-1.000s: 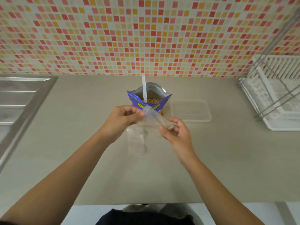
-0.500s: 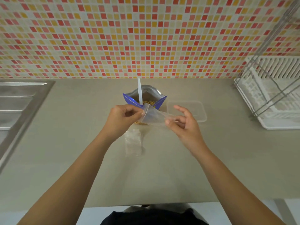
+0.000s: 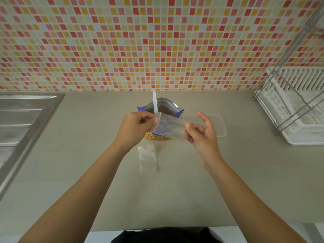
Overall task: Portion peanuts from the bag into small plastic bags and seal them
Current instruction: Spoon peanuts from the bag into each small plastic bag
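Compared with a moment before, the small plastic bag (image 3: 169, 126) is now stretched flatter above the counter (image 3: 87, 155), in front of the open peanut bag (image 3: 160, 109). The left hand (image 3: 135, 128) pinches its left end; the right hand (image 3: 201, 132) pinches its right end with thumb and forefinger, the other fingers spread. The sink (image 3: 22, 123) lies far left and the dish rack (image 3: 296, 106) far right, with free counter near the front edge.

No lettering can be read anywhere; the blue peanut bag (image 3: 160, 111) at the table's back edge shows no legible print.

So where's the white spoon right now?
The white spoon stands in the open peanut bag at the middle back of the counter, just behind the left hand.
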Tool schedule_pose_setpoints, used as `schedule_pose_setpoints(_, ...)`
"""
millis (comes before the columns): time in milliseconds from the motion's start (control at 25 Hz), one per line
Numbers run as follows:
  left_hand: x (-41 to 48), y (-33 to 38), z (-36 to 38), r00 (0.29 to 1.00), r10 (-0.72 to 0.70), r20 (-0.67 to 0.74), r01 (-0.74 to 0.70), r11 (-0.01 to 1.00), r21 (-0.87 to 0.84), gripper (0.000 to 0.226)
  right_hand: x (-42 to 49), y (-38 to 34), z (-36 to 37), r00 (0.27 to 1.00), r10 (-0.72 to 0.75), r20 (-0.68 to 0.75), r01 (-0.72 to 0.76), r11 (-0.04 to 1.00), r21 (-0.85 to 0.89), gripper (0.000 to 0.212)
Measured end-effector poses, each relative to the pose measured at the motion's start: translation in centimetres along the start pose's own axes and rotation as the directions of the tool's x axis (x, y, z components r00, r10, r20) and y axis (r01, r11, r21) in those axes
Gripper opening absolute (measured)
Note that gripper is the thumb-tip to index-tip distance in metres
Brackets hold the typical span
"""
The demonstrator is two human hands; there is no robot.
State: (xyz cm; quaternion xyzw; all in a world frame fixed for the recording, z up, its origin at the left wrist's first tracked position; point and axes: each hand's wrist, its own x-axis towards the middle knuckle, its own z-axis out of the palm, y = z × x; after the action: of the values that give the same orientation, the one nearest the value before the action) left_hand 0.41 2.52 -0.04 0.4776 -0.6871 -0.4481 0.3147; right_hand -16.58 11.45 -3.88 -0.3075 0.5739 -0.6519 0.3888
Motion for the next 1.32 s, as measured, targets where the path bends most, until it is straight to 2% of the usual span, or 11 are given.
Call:
schedule_pose_setpoints(80, 0.5, 0.4, -0.3, 1.0, -0.006, -0.002, 0.006, 1.0, 0.014, 0.01, 0.6, 0.2, 0.2, 0.987, -0.158, 0.001, 0.153, 0.95, -0.272, 0.046)
schedule_pose_setpoints(160, 1.1, 0.8, -0.8, 0.999, -0.041, 0.026, 0.04, 0.999, 0.019, 0.009, 1.4, -0.1, 0.1, 0.902, -0.384, 0.198, 0.424, 0.697, -0.579, 0.06)
schedule_pose_setpoints(280, 1.9, 1.5, -1.4, 0.992, -0.037, 0.119, 0.036, 0.999, 0.006, 0.01, 2.4, -1.4, 1.1, 0.765, -0.395, 0.509, 0.631, 0.298, -0.716, 0.082)
schedule_pose_setpoints(360, 2.1, 1.9, -1.2, 0.99, -0.03, 0.141, 0.03, 1.0, -0.004, 0.009, 2.9, -1.6, 1.9, 0.748, -0.391, 0.537, 0.641, 0.214, -0.737, 0.088)
schedule_pose_setpoints(480, 2.2, 2.0, -0.7, 0.993, -0.023, 0.117, 0.021, 1.0, 0.018, 0.008, 3.2, -1.1, 2.4, 0.746, -0.454, 0.487, 0.615, 0.19, -0.765, 0.079)
schedule_pose_setpoints(720, 3.1, 2.2, 0.3, 0.99, -0.04, 0.138, 0.036, 0.999, 0.033, 0.009, 3.7, -0.4, 2.0, 0.747, -0.492, 0.447, 0.616, 0.261, -0.743, 0.073)
schedule_pose_setpoints(960, 3.8, 2.1, 0.3, 0.979, -0.041, 0.198, 0.044, 0.999, -0.012, 0.006, 4.2, 0.1, 1.8, 0.716, -0.572, 0.4, 0.654, 0.351, -0.67, 0.05)
schedule_pose_setpoints(1040, 4.2, 2.1, 0.1, 0.986, -0.027, 0.163, 0.03, 0.999, -0.019, 0.009, 4.3, 0.0, 1.7, 0.756, -0.549, 0.357, 0.631, 0.468, -0.619, 0.048)
schedule_pose_setpoints(1080, 4.6, 2.0, -0.1, 0.997, -0.006, 0.08, 0.004, 1.0, 0.02, 0.012, 4.5, -0.1, 1.6, 0.795, -0.514, 0.321, 0.596, 0.563, -0.573, 0.048)
schedule_pose_setpoints(1200, 7.1, 1.4, -0.4, 0.979, 0.087, -0.183, -0.028, 0.953, 0.303, 0.027, 5.0, -0.6, 1.9, 0.918, -0.342, 0.202, 0.396, 0.829, -0.396, 0.043)
schedule_pose_setpoints(1320, 9.8, 0.6, 0.2, 0.995, -0.05, -0.085, 0.077, 0.933, 0.353, 0.041, 5.6, -0.8, 2.3, 0.976, -0.161, 0.147, 0.189, 0.962, -0.195, 0.038)
